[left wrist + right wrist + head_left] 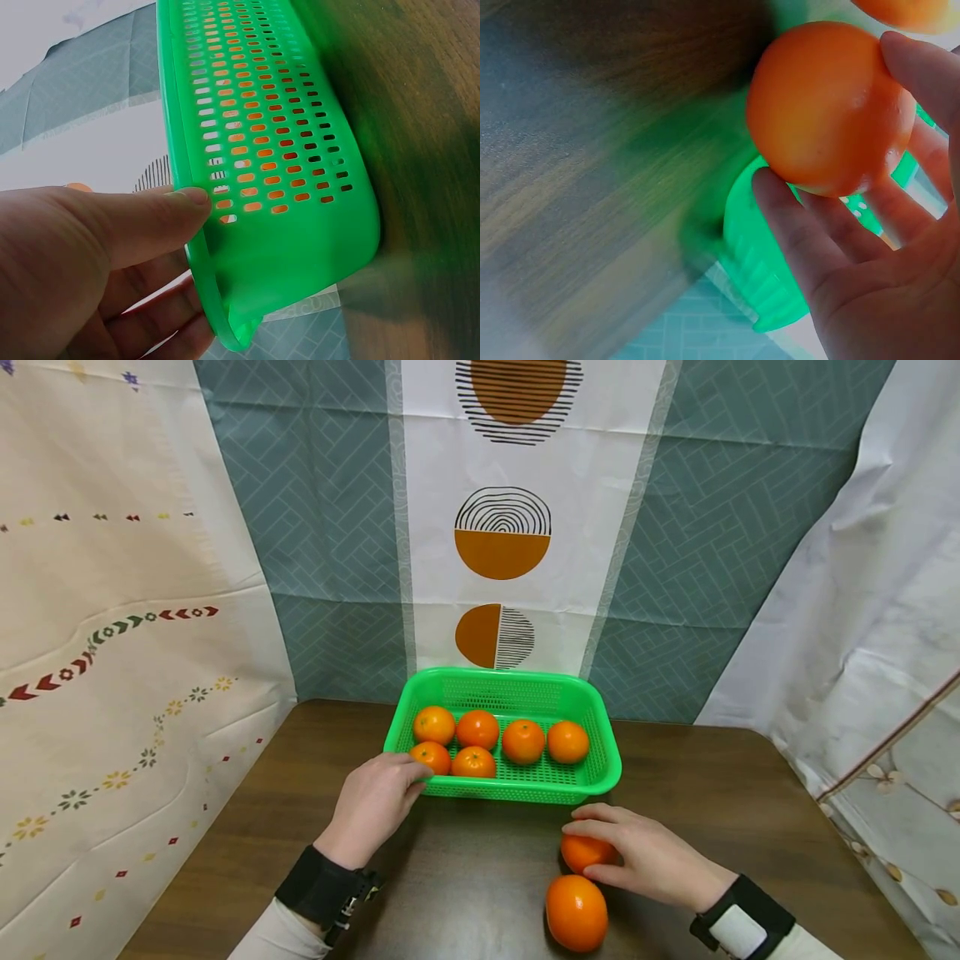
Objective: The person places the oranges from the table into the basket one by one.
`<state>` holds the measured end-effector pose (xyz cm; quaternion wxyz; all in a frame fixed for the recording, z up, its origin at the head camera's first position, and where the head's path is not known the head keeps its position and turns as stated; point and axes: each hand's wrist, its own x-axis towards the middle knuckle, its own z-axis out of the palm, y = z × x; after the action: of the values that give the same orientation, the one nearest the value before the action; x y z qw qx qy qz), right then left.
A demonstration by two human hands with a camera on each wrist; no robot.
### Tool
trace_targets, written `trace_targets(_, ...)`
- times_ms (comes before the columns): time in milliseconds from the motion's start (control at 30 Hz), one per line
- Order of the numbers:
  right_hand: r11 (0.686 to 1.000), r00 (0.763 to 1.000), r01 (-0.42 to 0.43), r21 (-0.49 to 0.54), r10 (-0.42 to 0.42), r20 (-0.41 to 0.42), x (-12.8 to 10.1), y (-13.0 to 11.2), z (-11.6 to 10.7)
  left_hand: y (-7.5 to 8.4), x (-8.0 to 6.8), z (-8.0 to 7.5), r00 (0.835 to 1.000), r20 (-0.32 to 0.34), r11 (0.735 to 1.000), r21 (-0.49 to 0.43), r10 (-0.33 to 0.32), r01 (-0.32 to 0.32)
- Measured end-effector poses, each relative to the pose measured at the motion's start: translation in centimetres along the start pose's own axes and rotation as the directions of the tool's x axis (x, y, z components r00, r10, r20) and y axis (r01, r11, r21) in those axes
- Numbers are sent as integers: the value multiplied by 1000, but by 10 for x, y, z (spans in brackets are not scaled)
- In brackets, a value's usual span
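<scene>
A green perforated plastic basket stands at the table's far side with several oranges in it. My left hand holds the basket's near left rim. In the left wrist view the thumb lies on the outer face of the basket wall, with the other fingers on the far side of the rim. Right of the basket's front, my right hand grips an orange, its thumb and fingers spread around the fruit. Another orange sits just nearer on the table, close to the thumb.
The dark wooden table extends to both sides and toward me. Patterned cloths hang behind it and along the left. A pale cloth hangs along the right edge.
</scene>
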<state>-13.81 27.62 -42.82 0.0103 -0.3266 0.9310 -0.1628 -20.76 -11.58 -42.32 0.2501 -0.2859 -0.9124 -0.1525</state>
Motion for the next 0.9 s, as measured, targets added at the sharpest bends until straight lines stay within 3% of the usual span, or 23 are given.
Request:
trace_targets(367, 1000, 999, 11, -7, -12, -42, -1, 1, -1, 0, -1, 0, 1000, -24, 1000, 2, 11, -11)
trace_targets(667, 999, 996, 28, -37, -31, -78, -6, -9, -12, 0, -1, 0, 1000, 0, 1000, 8, 2, -2)
trace_targets(900, 990, 982, 114, -88, -125, -139, -6, -18, -28, 0, -1, 0, 1000, -12, 1000, 11, 4, -4)
